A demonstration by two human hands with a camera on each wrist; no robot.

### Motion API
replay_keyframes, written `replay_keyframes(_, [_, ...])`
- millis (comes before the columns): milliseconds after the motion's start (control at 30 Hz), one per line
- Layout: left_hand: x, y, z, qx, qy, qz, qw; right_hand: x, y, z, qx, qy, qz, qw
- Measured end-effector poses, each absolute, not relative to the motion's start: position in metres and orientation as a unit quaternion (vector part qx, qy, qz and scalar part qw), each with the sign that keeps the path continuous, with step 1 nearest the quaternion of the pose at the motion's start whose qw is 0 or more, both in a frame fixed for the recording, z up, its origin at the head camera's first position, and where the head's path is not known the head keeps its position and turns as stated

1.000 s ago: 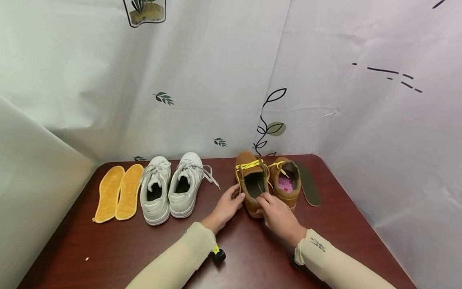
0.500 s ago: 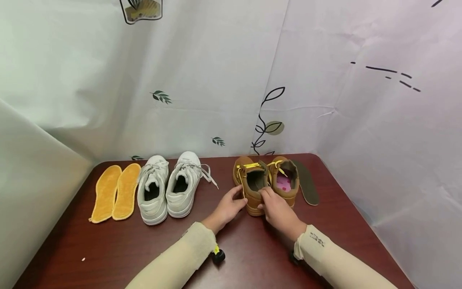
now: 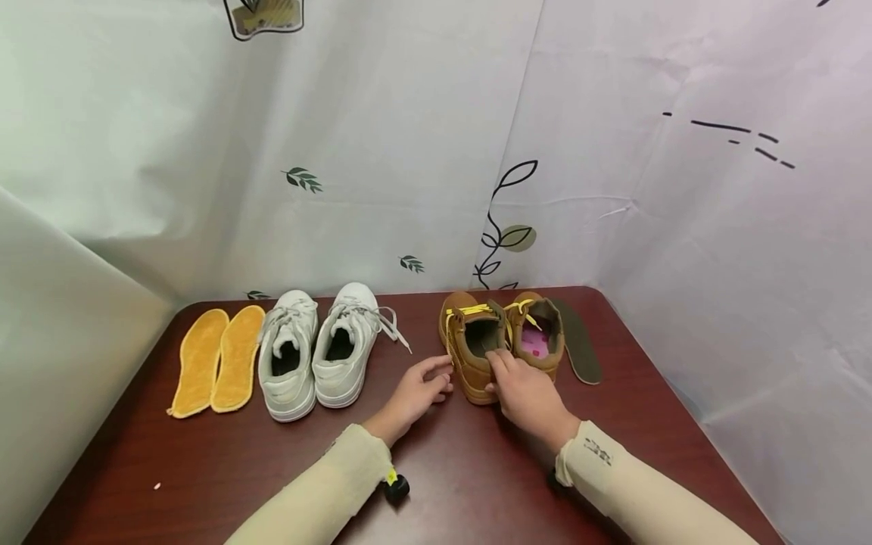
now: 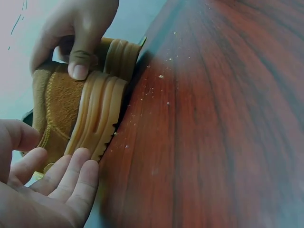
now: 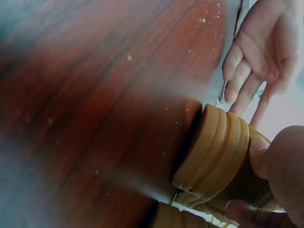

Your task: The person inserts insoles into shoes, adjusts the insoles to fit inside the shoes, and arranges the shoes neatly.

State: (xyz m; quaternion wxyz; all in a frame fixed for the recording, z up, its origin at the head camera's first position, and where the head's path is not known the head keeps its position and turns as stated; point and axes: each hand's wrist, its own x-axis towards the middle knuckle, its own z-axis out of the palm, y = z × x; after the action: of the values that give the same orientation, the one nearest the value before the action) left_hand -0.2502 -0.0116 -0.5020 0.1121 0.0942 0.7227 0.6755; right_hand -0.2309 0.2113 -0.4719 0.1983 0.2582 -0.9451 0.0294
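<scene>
My right hand [image 3: 527, 393] grips the heel rim of a brown suede shoe [image 3: 473, 371] with yellow laces, its thumb pressed on the outside of the heel in the right wrist view. The shoe's thick tan sole [image 4: 97, 111] rests on the table. On the other side, my left hand [image 3: 417, 390] lies palm-up with relaxed fingers, fingertips right at the shoe's side in the left wrist view. The second brown shoe [image 3: 545, 363] stands close on the right, a pink insole [image 3: 534, 342] inside it. Next to that lies a dark olive insole [image 3: 582, 352].
White sneakers [image 3: 293, 393] stand left of centre, one lace trailing right. Two yellow fuzzy insoles [image 3: 200, 367] lie at the far left. A printed white curtain [image 3: 409, 151] hangs behind the dark red wooden table [image 3: 272, 484].
The left hand has come off the shoe's side and drawn slightly left. The gripped shoe has settled from a raised, tilted pose to level on the table. The right hand keeps its hold.
</scene>
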Motion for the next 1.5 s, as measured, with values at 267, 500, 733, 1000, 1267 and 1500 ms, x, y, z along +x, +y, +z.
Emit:
replay_keyframes(267, [-0.238,-0.031,-0.499,0.110,0.726,0.668,0.124,-0.229,0.217,-0.466,0.261,-0.941,0.016,0.216])
replay_keyframes(500, [-0.226,-0.043,-0.494,0.133,0.731,0.657,0.128,-0.230,0.234,-0.458,0.238,-0.939,0.020,0.248])
replay_keyframes(733, [-0.219,-0.054,-0.492,0.125,0.733,0.657,0.127,-0.234,0.251,-0.453,0.143,-0.974,0.018,0.172])
replay_keyframes(1000, [-0.217,-0.061,-0.492,0.106,0.735,0.657,0.132,-0.246,0.256,-0.450,0.130,-0.986,0.047,0.088])
replay_keyframes(1267, [-0.217,-0.064,-0.493,0.100,0.739,0.651,0.139,-0.248,0.263,-0.448,0.135,-0.985,0.085,0.069])
replay_keyframes(1500, [-0.217,-0.066,-0.494,0.099,0.738,0.652,0.144,-0.248,0.265,-0.451,0.143,-0.982,0.096,0.077])
